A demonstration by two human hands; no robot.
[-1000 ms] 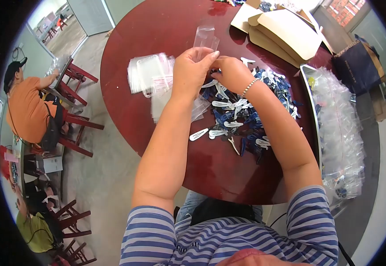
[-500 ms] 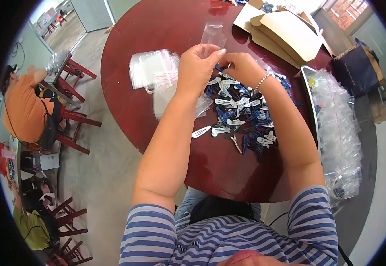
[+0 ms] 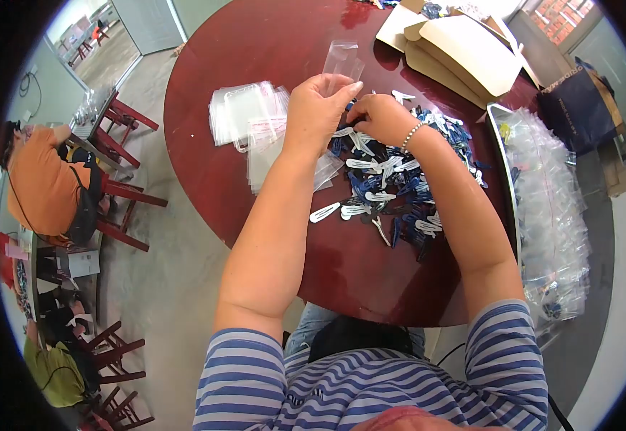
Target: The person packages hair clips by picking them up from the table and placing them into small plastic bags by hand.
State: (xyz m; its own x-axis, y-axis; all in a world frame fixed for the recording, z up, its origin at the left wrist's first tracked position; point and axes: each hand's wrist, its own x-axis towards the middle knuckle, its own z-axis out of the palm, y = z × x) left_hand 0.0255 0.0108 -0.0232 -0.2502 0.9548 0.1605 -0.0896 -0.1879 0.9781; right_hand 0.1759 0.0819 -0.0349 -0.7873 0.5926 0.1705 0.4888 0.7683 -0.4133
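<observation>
My left hand (image 3: 316,108) pinches a clear plastic bag (image 3: 341,60), which stands up beyond the fingers. Close to its right, my right hand (image 3: 383,121) is over the far edge of a pile of hair clips (image 3: 381,176), fingers curled together. Whatever those fingertips hold, if anything, is too small to make out. The clips are white, dark blue and black snap clips, heaped loosely. One white snap clip (image 3: 325,212) lies at the pile's near left edge. Left of my left wrist, stacked clear bags (image 3: 237,115) lie partly overlapping.
The round dark red table (image 3: 205,172) bears everything. Open cardboard boxes (image 3: 464,54) stand at the far right. A tray (image 3: 503,144) heaped with filled clear bags (image 3: 550,215) is along the right side. People sit on stools at the left, one in an orange shirt (image 3: 47,179).
My right hand has shifted slightly left and down, uncovering a white clip behind it. My left hand stays nearly in place with the bag.
</observation>
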